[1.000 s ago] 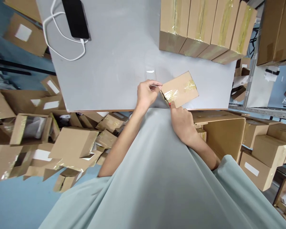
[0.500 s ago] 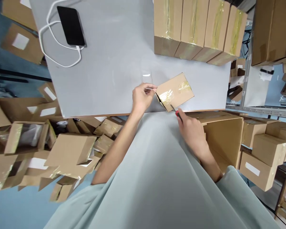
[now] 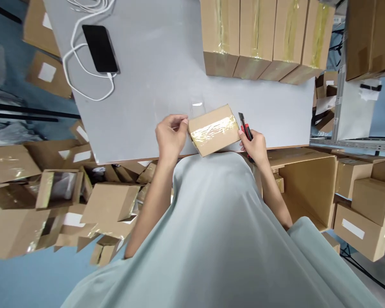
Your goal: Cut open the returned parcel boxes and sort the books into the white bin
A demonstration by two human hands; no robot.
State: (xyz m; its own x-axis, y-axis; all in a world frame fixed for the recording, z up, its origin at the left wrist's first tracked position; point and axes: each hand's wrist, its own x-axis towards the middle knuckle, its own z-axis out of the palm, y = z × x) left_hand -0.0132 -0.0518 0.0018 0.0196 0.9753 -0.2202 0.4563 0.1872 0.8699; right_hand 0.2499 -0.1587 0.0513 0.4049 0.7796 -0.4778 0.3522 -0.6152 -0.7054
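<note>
A small cardboard box [image 3: 215,143] with shiny clear tape along its upper face lies tilted at the table's front edge. My left hand [image 3: 170,136] is closed at its left end, thumb and fingers pinched on the corner. My right hand [image 3: 256,146] grips a red and black utility knife [image 3: 245,127], its blade pointing up and away from me. The thumb of that hand touches the box's right end. Just behind the box, a small clear piece of plastic or tape [image 3: 197,105] lies on the grey table [image 3: 154,85].
Several taped cardboard boxes [image 3: 255,30] stand in a row at the back right. A black phone [image 3: 100,49] with a white cable [image 3: 71,81] lies at the back left. Opened cartons [image 3: 111,207] are heaped below left. A large open carton [image 3: 308,188] stands below right.
The small box has turned and shifted left, with its taped face now more toward me. My left hand moved left with it. My right hand lifted the knife blade off the box and turned it upward.
</note>
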